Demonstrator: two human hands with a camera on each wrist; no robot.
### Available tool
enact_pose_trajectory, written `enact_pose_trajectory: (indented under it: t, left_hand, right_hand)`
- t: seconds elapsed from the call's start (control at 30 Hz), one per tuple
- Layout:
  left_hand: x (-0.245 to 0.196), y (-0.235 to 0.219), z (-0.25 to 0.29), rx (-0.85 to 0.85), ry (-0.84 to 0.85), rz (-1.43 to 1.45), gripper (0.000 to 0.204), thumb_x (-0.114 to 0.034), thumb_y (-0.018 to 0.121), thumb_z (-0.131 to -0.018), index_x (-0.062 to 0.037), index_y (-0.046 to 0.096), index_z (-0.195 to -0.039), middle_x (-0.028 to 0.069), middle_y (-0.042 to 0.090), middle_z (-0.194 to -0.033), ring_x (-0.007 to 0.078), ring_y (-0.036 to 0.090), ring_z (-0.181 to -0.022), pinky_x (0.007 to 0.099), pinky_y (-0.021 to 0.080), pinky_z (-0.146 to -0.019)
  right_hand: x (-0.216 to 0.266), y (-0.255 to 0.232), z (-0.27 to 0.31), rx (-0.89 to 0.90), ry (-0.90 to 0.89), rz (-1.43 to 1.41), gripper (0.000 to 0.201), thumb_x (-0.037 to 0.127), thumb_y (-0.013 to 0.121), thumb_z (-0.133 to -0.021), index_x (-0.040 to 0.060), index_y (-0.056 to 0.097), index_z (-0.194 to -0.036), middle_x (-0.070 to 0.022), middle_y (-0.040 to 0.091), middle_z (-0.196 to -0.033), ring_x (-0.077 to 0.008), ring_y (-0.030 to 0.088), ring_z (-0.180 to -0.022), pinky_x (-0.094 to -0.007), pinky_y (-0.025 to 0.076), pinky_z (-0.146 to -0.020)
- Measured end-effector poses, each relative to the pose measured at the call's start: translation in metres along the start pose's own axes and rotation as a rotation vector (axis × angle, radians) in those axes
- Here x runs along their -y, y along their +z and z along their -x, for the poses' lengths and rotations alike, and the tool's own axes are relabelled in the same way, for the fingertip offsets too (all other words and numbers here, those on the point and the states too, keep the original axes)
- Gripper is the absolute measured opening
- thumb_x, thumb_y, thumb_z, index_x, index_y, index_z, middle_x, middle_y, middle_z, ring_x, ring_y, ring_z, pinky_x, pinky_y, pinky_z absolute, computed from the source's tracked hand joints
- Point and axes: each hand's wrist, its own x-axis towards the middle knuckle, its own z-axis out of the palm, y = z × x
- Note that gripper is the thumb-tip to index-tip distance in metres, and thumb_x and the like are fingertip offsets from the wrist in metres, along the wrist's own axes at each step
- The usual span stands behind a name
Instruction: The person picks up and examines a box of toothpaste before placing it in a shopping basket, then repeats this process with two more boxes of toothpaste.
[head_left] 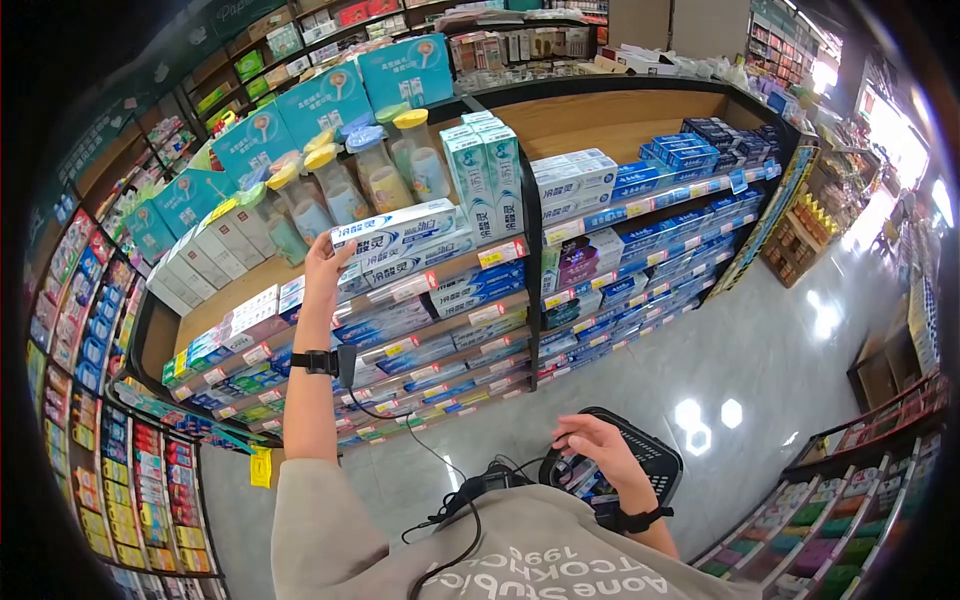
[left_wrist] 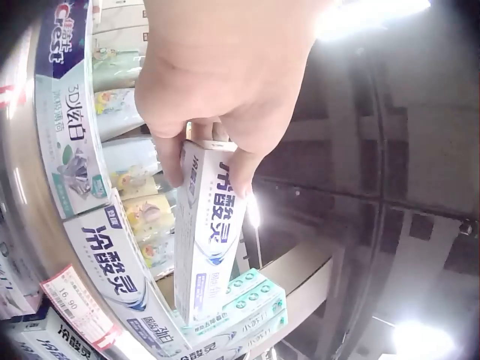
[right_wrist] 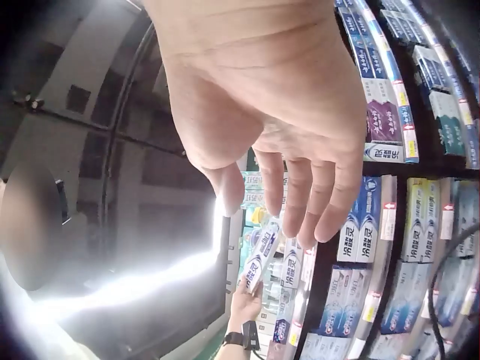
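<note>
My left hand [head_left: 322, 268] pinches one end of a white toothpaste box [left_wrist: 210, 232] with blue lettering between thumb and fingers. The box is held over the top shelf, just above similar white boxes [head_left: 415, 262] lying there. In the left wrist view its far end points toward upright mint-green boxes [left_wrist: 255, 304]. A Crest box [left_wrist: 71, 142] lies beside it on the shelf. Low in front of my body, my right hand [head_left: 600, 450] hangs with loosely bent fingers, holding nothing. A black basket [head_left: 655, 450] with packages inside is below it, partly covered by the hand.
Pitchers with coloured lids [head_left: 380, 170] and teal display boxes [head_left: 405, 70] stand behind the toothpaste. Lower shelves [head_left: 490, 345] carry more boxes. A dark cable [head_left: 445, 465] runs from the left wrist across my shirt. Grey tiled floor [head_left: 740, 370] extends right.
</note>
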Motion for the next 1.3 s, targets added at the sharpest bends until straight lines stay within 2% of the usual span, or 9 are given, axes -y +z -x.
enact_pose_trajectory:
  t: [0.1, 0.33, 0.47, 0.57, 0.67, 0.8, 1.1, 1.2, 1.3]
  left_hand:
    - [0.005, 0.0, -0.005, 0.122, 0.062, -0.04, 0.04, -0.012, 0.076, -0.093, -0.0038, 0.062, -0.13, 0.0017, 0.07, -0.115, 0.0113, 0.064, -0.104, 0.0268, 0.048, -0.09]
    - [-0.001, -0.003, -0.015, 0.204, 0.067, -0.396, 0.047, -0.014, 0.078, -0.09, 0.0018, 0.061, -0.131, 0.0088, 0.071, -0.112, 0.016, 0.064, -0.103, 0.0301, 0.048, -0.093]
    - [-0.004, -0.005, -0.02, 0.273, 0.112, -0.571, 0.046, -0.017, 0.079, -0.09, -0.0015, 0.066, -0.131, 0.01, 0.073, -0.11, 0.0183, 0.065, -0.102, 0.033, 0.05, -0.09]
    - [-0.013, -0.005, -0.019, 0.339, 0.081, -0.597, 0.047, -0.018, 0.078, -0.091, -0.0013, 0.066, -0.133, 0.0107, 0.074, -0.111, 0.0189, 0.067, -0.1, 0.034, 0.052, -0.089]
    - [-0.018, -0.004, -0.017, 0.37, 0.15, -0.633, 0.047, -0.017, 0.078, -0.091, -0.0009, 0.066, -0.134, 0.0123, 0.074, -0.112, 0.0196, 0.067, -0.101, 0.0341, 0.052, -0.089]
    - [-0.01, -0.006, -0.02, 0.338, 0.14, -0.659, 0.048, -0.018, 0.078, -0.092, -0.0014, 0.065, -0.135, 0.013, 0.075, -0.113, 0.0198, 0.067, -0.102, 0.0342, 0.052, -0.09]
    - [-0.002, -0.002, -0.011, 0.264, 0.185, -0.605, 0.051, -0.022, 0.078, -0.092, -0.0019, 0.065, -0.136, 0.0119, 0.074, -0.11, 0.0154, 0.066, -0.097, 0.0319, 0.054, -0.079]
    - [-0.005, -0.002, -0.012, 0.274, 0.136, -0.591, 0.056, -0.017, 0.081, -0.087, -0.002, 0.063, -0.137, 0.0119, 0.073, -0.114, 0.0171, 0.067, -0.097, 0.0318, 0.054, -0.079]
    - [-0.001, -0.003, -0.015, 0.355, 0.376, -0.741, 0.065, -0.008, 0.085, -0.078, -0.0027, 0.06, -0.138, 0.0128, 0.072, -0.114, 0.0185, 0.067, -0.096, 0.0312, 0.054, -0.078]
  right_hand:
    - [-0.003, -0.003, 0.003, -0.028, 0.003, -0.007, 0.038, 0.012, 0.063, -0.101, 0.0006, 0.059, -0.138, -0.0131, 0.069, -0.124, -0.022, 0.069, -0.108, -0.0344, 0.055, -0.092]
    - [-0.013, -0.01, 0.001, -0.085, 0.01, -0.161, 0.034, 0.016, 0.058, -0.105, 0.0004, 0.06, -0.135, -0.0139, 0.07, -0.121, -0.0226, 0.069, -0.105, -0.0355, 0.056, -0.09]
    - [-0.024, -0.014, 0.004, -0.109, 0.029, -0.227, 0.033, 0.018, 0.06, -0.105, 0.0008, 0.06, -0.134, -0.0137, 0.07, -0.118, -0.0224, 0.069, -0.104, -0.0355, 0.057, -0.088]
    - [-0.029, -0.015, 0.007, -0.118, 0.034, -0.237, 0.032, 0.018, 0.06, -0.105, 0.0007, 0.06, -0.132, -0.0135, 0.07, -0.117, -0.0222, 0.069, -0.103, -0.0353, 0.057, -0.087]
    - [-0.033, -0.017, 0.008, -0.126, 0.04, -0.256, 0.032, 0.019, 0.06, -0.105, 0.0003, 0.06, -0.131, -0.0132, 0.07, -0.116, -0.022, 0.069, -0.102, -0.0351, 0.057, -0.087]
    - [-0.033, -0.015, 0.009, -0.148, 0.047, -0.253, 0.032, 0.019, 0.061, -0.105, -0.0001, 0.06, -0.13, -0.0128, 0.07, -0.114, -0.0221, 0.07, -0.101, -0.035, 0.057, -0.087]
    - [-0.028, -0.01, 0.009, -0.135, 0.061, -0.24, 0.032, 0.02, 0.061, -0.105, 0.0011, 0.061, -0.131, -0.0115, 0.07, -0.114, -0.0206, 0.069, -0.101, -0.0343, 0.056, -0.088]
    - [-0.027, -0.01, 0.01, -0.142, 0.063, -0.25, 0.032, 0.02, 0.061, -0.105, 0.0011, 0.061, -0.131, -0.0113, 0.071, -0.114, -0.0203, 0.069, -0.101, -0.0342, 0.056, -0.088]
    - [-0.029, -0.01, 0.01, -0.146, 0.071, -0.259, 0.032, 0.02, 0.061, -0.105, 0.001, 0.061, -0.131, -0.0111, 0.071, -0.113, -0.0201, 0.069, -0.1, -0.0344, 0.056, -0.087]
